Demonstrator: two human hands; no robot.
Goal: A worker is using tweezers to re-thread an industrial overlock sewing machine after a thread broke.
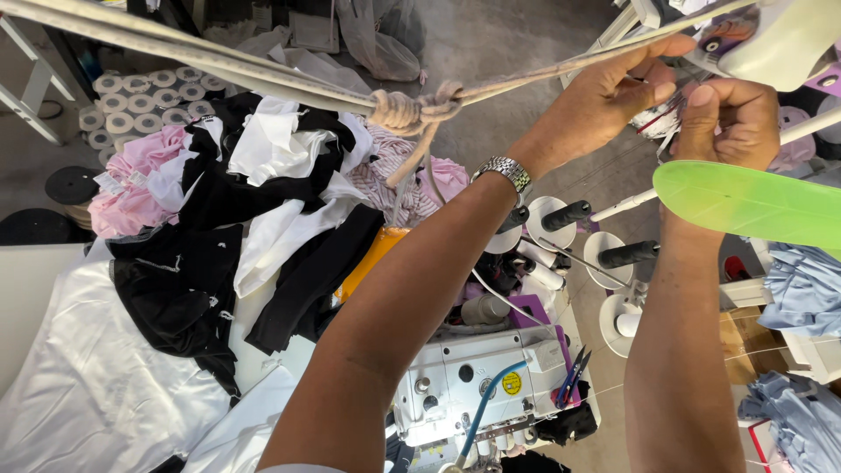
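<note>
Fabric is heaped at the far left; a pile of cut pieces (pixel 236 201) in black, white and pink is spread over a white sheet (pixel 96 385) on the table; rolls of white tape (pixel 140 98) are lined up on the floor behind it. Overhead, a pale cloth strip (pixel 201 57) is stretched across the view and is tied into a thick knot (pixel 412 112) near the centre; a loose tail is left hanging from the knot. Below the arms, a white sewing machine (pixel 477 385) is seen, with a blue tube and dark snips (pixel 574 368) beside it; black thread cones (pixel 569 214) are stood on white discs further right. Now the left hand (pixel 609 96) is raised, a metal watch (pixel 505 172) worn on its wrist; its fingers are curled and pinched onto the strip just right of the knot. Just beside it, the right hand (pixel 731 123) is closed into a loose fist, thumb pressed up; thin thread seems to be nipped between thumb and fingers, though this cannot be told for certain. A bright green plastic blade (pixel 753 206) is crossed in front of the right wrist; light blue garments (pixel 802 289) are bundled at the far right.
</note>
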